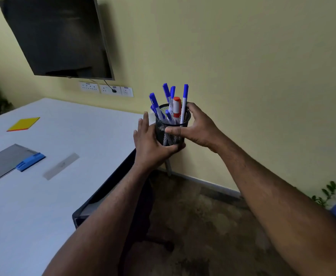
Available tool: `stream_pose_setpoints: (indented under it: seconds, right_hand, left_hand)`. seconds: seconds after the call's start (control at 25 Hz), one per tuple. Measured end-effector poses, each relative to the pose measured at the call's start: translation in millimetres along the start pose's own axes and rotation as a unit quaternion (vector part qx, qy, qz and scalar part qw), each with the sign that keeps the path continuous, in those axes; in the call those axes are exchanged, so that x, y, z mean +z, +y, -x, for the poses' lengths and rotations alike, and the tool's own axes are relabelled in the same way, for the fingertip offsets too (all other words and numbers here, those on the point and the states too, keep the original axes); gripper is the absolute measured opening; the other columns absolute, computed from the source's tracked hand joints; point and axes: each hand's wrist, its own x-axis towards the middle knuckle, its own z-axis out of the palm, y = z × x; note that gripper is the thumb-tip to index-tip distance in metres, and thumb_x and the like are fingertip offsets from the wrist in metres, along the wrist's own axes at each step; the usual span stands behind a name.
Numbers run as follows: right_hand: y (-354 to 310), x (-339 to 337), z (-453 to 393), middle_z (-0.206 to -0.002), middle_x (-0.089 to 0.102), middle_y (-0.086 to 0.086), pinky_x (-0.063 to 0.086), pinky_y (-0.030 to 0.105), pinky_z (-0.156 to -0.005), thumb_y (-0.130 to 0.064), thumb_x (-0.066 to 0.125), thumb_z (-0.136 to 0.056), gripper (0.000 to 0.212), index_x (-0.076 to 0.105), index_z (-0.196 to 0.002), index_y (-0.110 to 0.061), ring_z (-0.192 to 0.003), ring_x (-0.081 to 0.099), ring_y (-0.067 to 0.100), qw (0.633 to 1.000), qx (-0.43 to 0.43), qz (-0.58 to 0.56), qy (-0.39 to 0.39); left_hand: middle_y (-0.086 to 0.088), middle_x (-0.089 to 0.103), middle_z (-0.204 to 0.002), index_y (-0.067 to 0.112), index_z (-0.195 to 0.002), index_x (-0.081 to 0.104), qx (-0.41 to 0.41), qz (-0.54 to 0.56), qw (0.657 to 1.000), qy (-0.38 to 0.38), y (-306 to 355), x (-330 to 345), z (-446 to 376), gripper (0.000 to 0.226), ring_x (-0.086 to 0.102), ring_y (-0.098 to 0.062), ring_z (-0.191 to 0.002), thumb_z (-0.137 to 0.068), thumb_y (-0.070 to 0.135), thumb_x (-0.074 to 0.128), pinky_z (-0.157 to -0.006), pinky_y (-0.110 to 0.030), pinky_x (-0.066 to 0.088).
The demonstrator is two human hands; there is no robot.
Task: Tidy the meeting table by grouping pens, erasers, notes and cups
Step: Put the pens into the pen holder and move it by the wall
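Observation:
A black mesh pen cup is held in the air just past the white table's right edge. Several blue-capped pens and one red-capped marker stand in it. My left hand cradles its base and left side. My right hand wraps around its right side and rim, thumb across the front. A yellow pad of notes lies on the table at the far left.
A blue eraser rests against a grey recessed panel, with a clear ruler beside it. A dark chair sits at the table's edge. A wall screen, sockets and a plant are around.

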Motion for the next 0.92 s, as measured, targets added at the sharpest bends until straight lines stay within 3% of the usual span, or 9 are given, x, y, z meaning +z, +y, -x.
stream_pose_setpoints:
  seconds: [0.12, 0.28, 0.4, 0.6, 0.76, 0.92]
  right_hand:
    - [25.6, -15.0, -23.4, -0.097, 0.057, -0.031, 0.035, -0.005, -0.064, -0.053, 0.084, -0.058, 0.055, 0.049, -0.100, -0.049, -0.089, 0.049, -0.027, 1.000, -0.001, -0.007, 0.010]
    - [67.0, -22.6, -76.7, -0.098, 0.055, -0.026, 0.033, -0.006, -0.064, -0.057, 0.084, -0.056, 0.053, 0.049, -0.094, -0.046, -0.085, 0.046, -0.029, 1.000, 0.017, 0.005, 0.011]
    - [100.0, -18.2, -130.0, -0.094, 0.051, -0.028, 0.033, -0.007, -0.064, -0.061, 0.082, -0.052, 0.053, 0.047, -0.089, -0.049, -0.085, 0.044, -0.031, 1.000, 0.014, 0.014, 0.003]
    - [158.8, 7.1, -223.6, -0.096, 0.057, -0.023, 0.037, 0.010, -0.071, -0.067, 0.080, -0.047, 0.065, 0.049, -0.098, -0.042, -0.095, 0.049, -0.021, 0.999, 0.000, 0.031, -0.008]
    - [196.2, 36.8, -285.8, -0.093, 0.059, -0.016, 0.051, 0.027, -0.079, -0.067, 0.081, -0.047, 0.066, 0.051, -0.097, -0.036, -0.092, 0.058, 0.000, 0.998, -0.009, 0.040, -0.039]
    - [231.0, 72.2, -336.8, -0.097, 0.051, -0.026, 0.049, 0.034, -0.089, -0.069, 0.077, -0.047, 0.063, 0.044, -0.094, -0.044, -0.103, 0.054, 0.009, 0.996, -0.034, 0.048, -0.074]
  left_hand:
    - [-0.003, 0.016, -0.162, 0.029, -0.135, 0.050, 0.014, -0.041, 0.999, -0.013, -4.4, 26.9, -33.0, 0.096, 0.016, -0.025, -0.147, -0.053, 0.077, 0.065, -0.112, -0.055, 0.024]
    - [-0.002, 0.008, -0.164, 0.029, -0.137, 0.046, 0.014, -0.057, 0.998, -0.036, -29.3, 64.0, -89.1, 0.105, 0.005, -0.021, -0.150, -0.048, 0.085, 0.058, -0.119, -0.049, 0.008]
    - [-0.002, 0.009, -0.163, 0.030, -0.137, 0.045, 0.001, -0.082, 0.996, -0.039, -57.4, 89.7, -135.1, 0.107, 0.005, -0.020, -0.149, -0.047, 0.088, 0.055, -0.119, -0.049, 0.005]
    - [-0.002, 0.015, -0.162, 0.027, -0.137, 0.043, -0.019, -0.114, 0.992, -0.043, -116.7, 126.5, -213.3, 0.108, 0.008, -0.019, -0.149, -0.049, 0.088, 0.055, -0.120, -0.051, 0.007]
    - [0.000, 0.006, -0.164, 0.029, -0.136, 0.044, -0.059, -0.120, 0.989, -0.056, -162.0, 148.8, -254.7, 0.100, -0.001, -0.015, -0.150, -0.054, 0.083, 0.064, -0.119, -0.049, -0.001]
    - [0.001, 0.000, -0.164, 0.029, -0.135, 0.044, -0.112, -0.127, 0.984, -0.062, -213.8, 170.7, -279.8, 0.100, -0.007, -0.015, -0.150, -0.054, 0.085, 0.060, -0.118, -0.051, -0.004]
